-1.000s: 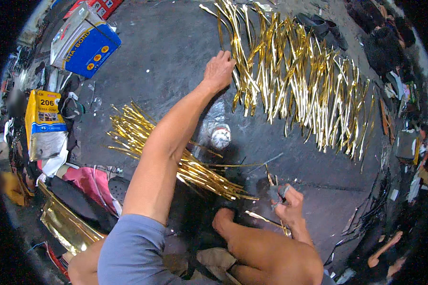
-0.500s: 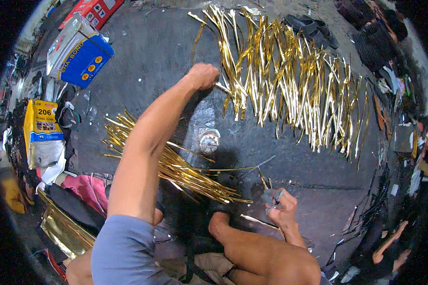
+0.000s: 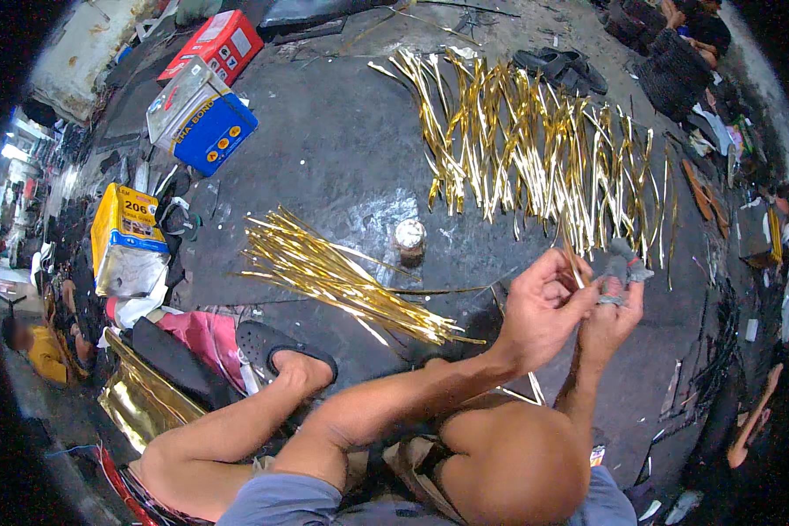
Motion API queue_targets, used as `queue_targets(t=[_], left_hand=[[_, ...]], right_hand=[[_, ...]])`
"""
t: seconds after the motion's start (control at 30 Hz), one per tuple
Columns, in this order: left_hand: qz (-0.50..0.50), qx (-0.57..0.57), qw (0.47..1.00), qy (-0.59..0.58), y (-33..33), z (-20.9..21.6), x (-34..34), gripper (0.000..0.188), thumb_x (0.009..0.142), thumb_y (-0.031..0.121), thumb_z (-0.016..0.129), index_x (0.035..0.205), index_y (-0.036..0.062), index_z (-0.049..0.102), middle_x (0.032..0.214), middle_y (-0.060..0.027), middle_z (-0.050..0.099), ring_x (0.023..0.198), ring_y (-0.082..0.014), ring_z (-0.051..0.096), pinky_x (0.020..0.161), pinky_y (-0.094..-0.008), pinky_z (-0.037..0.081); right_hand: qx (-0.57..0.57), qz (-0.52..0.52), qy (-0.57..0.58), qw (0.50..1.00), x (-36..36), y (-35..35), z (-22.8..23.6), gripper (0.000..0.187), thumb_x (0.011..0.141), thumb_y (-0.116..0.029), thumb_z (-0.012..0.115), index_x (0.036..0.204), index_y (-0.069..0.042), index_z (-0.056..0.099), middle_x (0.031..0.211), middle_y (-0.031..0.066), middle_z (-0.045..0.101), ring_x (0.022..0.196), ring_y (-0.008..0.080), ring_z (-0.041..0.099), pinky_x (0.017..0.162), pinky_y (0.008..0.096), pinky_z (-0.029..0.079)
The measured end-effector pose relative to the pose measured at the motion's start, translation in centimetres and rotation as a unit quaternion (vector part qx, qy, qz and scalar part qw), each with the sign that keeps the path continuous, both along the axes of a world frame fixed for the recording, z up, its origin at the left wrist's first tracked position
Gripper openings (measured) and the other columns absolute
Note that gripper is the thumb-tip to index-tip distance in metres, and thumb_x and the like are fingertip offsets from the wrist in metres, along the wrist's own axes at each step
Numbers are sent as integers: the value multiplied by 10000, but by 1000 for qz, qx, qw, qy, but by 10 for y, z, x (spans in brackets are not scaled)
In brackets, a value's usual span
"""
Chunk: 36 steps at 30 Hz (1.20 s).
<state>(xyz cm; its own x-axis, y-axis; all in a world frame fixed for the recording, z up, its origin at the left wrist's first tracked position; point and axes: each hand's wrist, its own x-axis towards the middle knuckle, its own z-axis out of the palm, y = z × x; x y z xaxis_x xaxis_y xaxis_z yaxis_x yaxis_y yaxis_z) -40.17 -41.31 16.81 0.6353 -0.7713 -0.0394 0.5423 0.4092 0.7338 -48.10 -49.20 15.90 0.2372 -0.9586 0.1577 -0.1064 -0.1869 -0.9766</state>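
My left hand (image 3: pixel 542 307) pinches a thin gold strip (image 3: pixel 572 259), its fingers closed, just below the right part of the spread strips. Close beside it is my right hand (image 3: pixel 612 323), bent round a crumpled grey cloth (image 3: pixel 622 261) at its fingertips. Ahead, many shiny gold strips (image 3: pixel 508 145) lie side by side in a wide row on the dark mat (image 3: pixel 324 140). A loose bundle of gold strips (image 3: pixel 342 279) rests left of my hands. Between row and bundle stands a small round pot (image 3: pixel 409 235) with a whitish, crusted top.
At the left are a blue-and-white can (image 3: pixel 206 123), a red box (image 3: pixel 215 48) and a yellow-and-blue can (image 3: pixel 130 241). Pink cloth (image 3: pixel 203 344) and a gold foil sheet (image 3: pixel 145 386) lie near my left leg. Dark sandals (image 3: pixel 561 70) sit beyond the row.
My left hand has come back from the far end of the row to meet my right hand, now pinching a strip. My right hand has risen, with the grey cloth. The view has shifted.
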Motion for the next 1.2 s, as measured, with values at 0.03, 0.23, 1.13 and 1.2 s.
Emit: queue_targets(t=[0.03,0.23,1.13,1.2], left_hand=[[6,1,1000,30,6,-8,-6,193,900,-21,705,1069,30,628,916,-32,656,745,-82,655,650,-235,543],[85,106,991,5,46,-55,8,218,902,-19,689,1116,4,652,892,-68,685,744,-131,679,653,-245,553],[105,66,978,166,109,-71,53,239,969,155,606,1161,13,608,1089,-91,652,977,-195,649,850,-357,557],[110,50,977,174,109,-73,56,189,942,106,650,1104,8,640,1020,-81,664,934,-172,641,841,-328,542]], right_hand=[[-53,8,51,997,-5,-1,-4,352,939,-33,563,1287,13,587,1163,121,678,1005,211,651,854,343,507],[-40,47,327,943,-30,-1,-32,285,914,2,596,1194,18,648,914,71,709,757,122,592,673,285,491],[-323,379,55,866,53,54,-25,278,648,-61,713,905,22,650,903,164,655,779,346,678,688,416,569],[-340,386,46,857,54,53,-24,277,644,-60,707,901,23,645,875,163,650,759,346,673,672,413,566]])
